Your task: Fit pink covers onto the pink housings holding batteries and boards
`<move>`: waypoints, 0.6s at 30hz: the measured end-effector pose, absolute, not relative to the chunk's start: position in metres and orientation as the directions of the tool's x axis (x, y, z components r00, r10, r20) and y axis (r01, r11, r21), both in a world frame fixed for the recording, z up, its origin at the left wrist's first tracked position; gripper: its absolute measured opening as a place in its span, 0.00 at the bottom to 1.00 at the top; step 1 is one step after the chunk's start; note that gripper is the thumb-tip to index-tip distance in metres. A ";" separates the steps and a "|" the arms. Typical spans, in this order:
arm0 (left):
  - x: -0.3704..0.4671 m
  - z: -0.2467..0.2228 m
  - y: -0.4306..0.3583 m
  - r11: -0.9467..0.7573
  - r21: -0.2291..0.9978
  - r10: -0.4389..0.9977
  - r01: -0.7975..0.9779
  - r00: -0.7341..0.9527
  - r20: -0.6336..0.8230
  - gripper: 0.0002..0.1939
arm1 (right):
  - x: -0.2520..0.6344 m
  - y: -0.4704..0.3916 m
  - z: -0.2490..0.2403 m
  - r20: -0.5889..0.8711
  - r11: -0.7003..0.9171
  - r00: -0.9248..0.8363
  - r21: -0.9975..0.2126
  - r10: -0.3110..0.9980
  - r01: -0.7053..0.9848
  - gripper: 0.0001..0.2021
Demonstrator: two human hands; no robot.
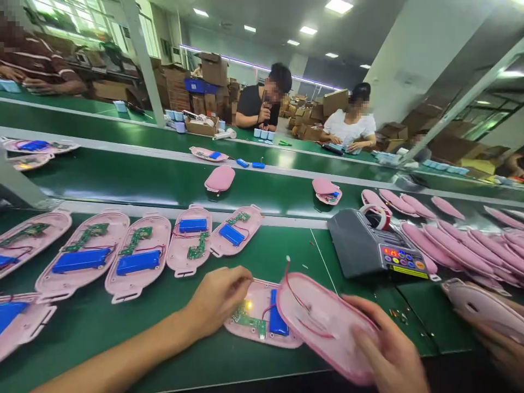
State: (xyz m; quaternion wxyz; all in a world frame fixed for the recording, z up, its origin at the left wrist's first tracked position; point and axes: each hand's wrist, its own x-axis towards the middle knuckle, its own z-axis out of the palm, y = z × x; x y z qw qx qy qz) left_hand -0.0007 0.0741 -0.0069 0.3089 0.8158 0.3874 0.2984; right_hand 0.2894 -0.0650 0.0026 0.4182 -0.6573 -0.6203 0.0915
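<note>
Subject: lower shell (266,339), pink, open, lying on the green counter (196,363) between the two hands.
Contents of lower shell: blue battery (279,314) towards its right end; green circuit board (256,325) to the left, with a yellow light (249,304) lit on it.
Left hand (219,299): at the upper left edge of the lower shell; fingers bent in and bunched near the thumb; whether they grip or touch the edge, cannot tell.
Right hand (391,352): fingers closed on the right end of the pink cover, thumb across its visible face.
Pink cover (315,322): tilted, overlapping the right end of the lower shell in view; red wire (298,297) along its face, one end rising to a white connector (287,258).
Open shells (139,254): six in view at left, pink, with blue batteries; green boards visible in five.
Dispenser (368,251): dark grey, red-lit display, white and red roll (380,218) on top; beyond the right hand.
Closed shells (462,248): pink, many, heaped and overlapping, right of the dispenser.
Far right: co-worker's hands (497,341) around a pale pink shell (483,308).
Beyond: people (262,103) seated across the line, pale blue items before them.
</note>
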 end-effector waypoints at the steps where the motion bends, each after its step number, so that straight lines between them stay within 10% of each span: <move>1: 0.000 -0.006 0.071 -0.457 0.790 0.846 0.408 0.475 0.244 0.12 | 0.288 -0.048 0.007 0.387 0.153 0.157 -0.658 0.909 0.737 0.14; 6: 0.009 -0.006 0.063 -0.557 0.773 0.824 0.304 0.315 0.470 0.10 | 0.260 0.027 0.022 0.428 0.355 -0.087 -0.600 0.900 0.717 0.12; 13: 0.011 0.001 0.062 -0.765 0.206 0.433 0.610 0.249 0.866 0.08 | 0.245 0.029 0.033 0.618 0.664 -0.326 -0.455 0.716 0.593 0.13; 18: 0.015 -0.005 0.064 -0.802 0.445 0.567 0.397 0.276 0.776 0.09 | 0.236 0.022 0.035 0.655 0.626 -0.184 -0.543 0.733 0.559 0.11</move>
